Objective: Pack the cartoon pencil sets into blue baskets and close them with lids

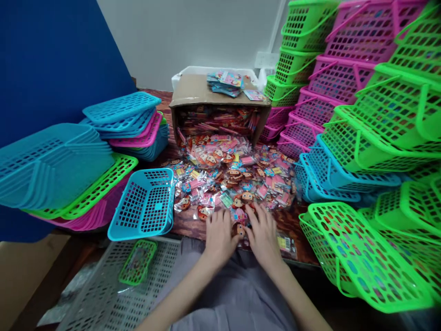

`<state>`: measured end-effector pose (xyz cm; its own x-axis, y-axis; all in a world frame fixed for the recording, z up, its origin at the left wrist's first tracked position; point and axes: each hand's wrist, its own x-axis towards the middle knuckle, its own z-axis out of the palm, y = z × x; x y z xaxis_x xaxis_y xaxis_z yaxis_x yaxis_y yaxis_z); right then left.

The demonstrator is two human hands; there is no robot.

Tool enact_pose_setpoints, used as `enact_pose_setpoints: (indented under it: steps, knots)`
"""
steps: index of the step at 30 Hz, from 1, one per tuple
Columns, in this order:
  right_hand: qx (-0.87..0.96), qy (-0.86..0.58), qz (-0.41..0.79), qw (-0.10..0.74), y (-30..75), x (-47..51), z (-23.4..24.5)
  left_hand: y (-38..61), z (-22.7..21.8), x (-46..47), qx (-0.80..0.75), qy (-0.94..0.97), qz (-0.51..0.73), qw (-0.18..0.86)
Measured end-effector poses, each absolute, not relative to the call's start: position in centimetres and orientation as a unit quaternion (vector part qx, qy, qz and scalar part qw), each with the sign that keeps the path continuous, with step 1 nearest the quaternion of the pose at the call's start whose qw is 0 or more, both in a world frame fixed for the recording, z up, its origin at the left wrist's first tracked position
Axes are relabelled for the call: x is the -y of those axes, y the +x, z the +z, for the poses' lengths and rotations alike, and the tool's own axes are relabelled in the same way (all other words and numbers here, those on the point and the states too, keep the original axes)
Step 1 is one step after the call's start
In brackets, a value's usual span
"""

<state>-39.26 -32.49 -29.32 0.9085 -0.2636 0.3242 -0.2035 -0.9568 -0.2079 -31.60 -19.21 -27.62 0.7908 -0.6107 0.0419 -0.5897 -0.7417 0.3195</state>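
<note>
Touching packets (240,216), both hands (219,234) (263,234)

pale grey wall (193,32) behind a wood-grain table (191,226)
1 blue panel (51,59) at left; narrow strip (277,25) down the wall.

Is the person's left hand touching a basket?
No, the left hand is at the small packets, clearly apart from the nearest blue basket on its left.

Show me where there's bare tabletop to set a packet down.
Bare wood shows between the blue basket and the left hand, and right of the right hand, between the packet heap, a loose packet and the front green basket. Crowded: before the cardboard box, and the far right, among stacked baskets.
</note>
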Motion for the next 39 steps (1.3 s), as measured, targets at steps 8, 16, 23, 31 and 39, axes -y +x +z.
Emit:
enact_pose_setpoints:
  steps: [8,16,23,31,39]
  knots:
    - [-0.189,-0.961,-0.196,0.048,-44.4,36.0,-34.0,-28.5,-27.8,20.6,0.279,0.926,-0.18,0.18]
    - [-0.21,-0.922,-0.312,0.087,-42.3,35.4,-31.5,-26.7,-25.1,16.3,0.359,0.912,-0.102,0.171]
    - [0.015,-0.978,-0.19,0.082,-38.8,31.1,-26.1,-27.2,-25.3,15.3,0.43,0.879,-0.134,0.153]
    - [-0.054,-0.975,-0.18,0.115,-38.5,31.6,-26.9,-26.1,-25.4,13.7,0.372,0.879,-0.174,0.241]
    - [-0.105,-0.972,-0.162,0.131,-39.9,30.2,-30.6,-26.6,-24.9,14.6,0.438,0.883,-0.152,0.077]
